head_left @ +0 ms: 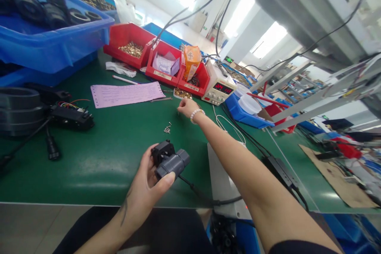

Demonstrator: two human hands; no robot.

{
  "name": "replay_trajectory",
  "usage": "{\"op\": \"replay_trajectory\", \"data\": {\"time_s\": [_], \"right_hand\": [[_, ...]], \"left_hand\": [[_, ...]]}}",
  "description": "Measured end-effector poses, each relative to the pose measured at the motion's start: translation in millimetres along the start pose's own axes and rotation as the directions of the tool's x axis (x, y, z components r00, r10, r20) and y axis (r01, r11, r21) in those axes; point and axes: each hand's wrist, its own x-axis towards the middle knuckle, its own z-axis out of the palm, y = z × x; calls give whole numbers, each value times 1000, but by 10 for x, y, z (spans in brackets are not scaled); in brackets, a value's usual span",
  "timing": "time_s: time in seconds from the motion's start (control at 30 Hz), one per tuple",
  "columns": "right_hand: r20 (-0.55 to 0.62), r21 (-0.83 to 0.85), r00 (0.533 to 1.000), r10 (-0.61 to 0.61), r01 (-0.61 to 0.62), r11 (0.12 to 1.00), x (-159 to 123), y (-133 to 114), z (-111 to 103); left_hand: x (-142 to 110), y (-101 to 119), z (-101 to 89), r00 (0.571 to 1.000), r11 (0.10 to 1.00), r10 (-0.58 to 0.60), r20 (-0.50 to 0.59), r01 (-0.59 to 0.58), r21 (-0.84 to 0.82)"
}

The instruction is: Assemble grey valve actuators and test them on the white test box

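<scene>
Your left hand (151, 180) grips the grey pipe fitting (172, 164) with its black housing (162, 151), above the green surface (119, 166). Your right hand (187, 108) has its fingers pinched together, just beside the small tray of brass parts (182, 93); loose screws (167, 128) lie between your hands.

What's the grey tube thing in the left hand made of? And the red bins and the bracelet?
The grey tube piece looks like hard plastic with a soft shine and one even colour. The red bins seem to be smooth plastic: bright colour and thin, slightly glossy walls. The bracelet has pale, round beads, maybe plastic, glass or stone; I can't tell which.
</scene>
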Motion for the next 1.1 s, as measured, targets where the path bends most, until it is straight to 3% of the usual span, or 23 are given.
{"op": "replay_trajectory", "data": {"time_s": [0.17, 0.3, 0.4, 0.53, 0.57, 0.6, 0.7, 0.8, 0.93, 1.03, 1.1], "right_hand": [[56, 70, 998, 16, -20, 997, -4, -111, 150], [26, 130, 999, -47, 44, 991, -231, -207, 56], [-43, 197, 990, -136, 141, 970, -559, -230, -152], [-144, 286, 961, -238, 270, 919, -1228, -121, -352], [-193, 298, 943, -272, 321, 899, -1415, -75, -354], [-287, 296, 896, -339, 419, 858, -1597, -28, -333], [-491, 141, 723, -485, 616, 775, -2049, 96, -175], [-580, 99, 654, -487, 649, 754, -2301, 169, 4], [-609, 279, 685, -400, 657, 701, -2410, 214, 117], [-577, 454, 729, -369, 662, 597, -2422, 226, 165], [-586, 498, 727, -358, 672, 549, -2419, 218, 209]], "left_hand": [[8, -24, -5, 1000, 1000, -9, -7, 9, -26], [4, -15, 1, 1000, 997, -22, -8, 22, -70], [10, 9, 0, 999, 993, -32, -13, 31, -113], [10, 113, 19, 995, 975, -85, -44, 74, -209], [2, 155, 37, 993, 967, -107, -45, 93, -238], [-9, 204, 61, 990, 956, -131, -43, 115, -270], [-69, 363, 167, 980, 908, -200, -26, 175, -382], [-152, 491, 279, 971, 860, -240, -5, 210, -466], [-245, 542, 346, 974, 857, -225, 16, 205, -473], [-282, 518, 358, 983, 875, -173, 57, 180, -449], [-301, 501, 376, 985, 878, -159, 73, 175, -445]]}}
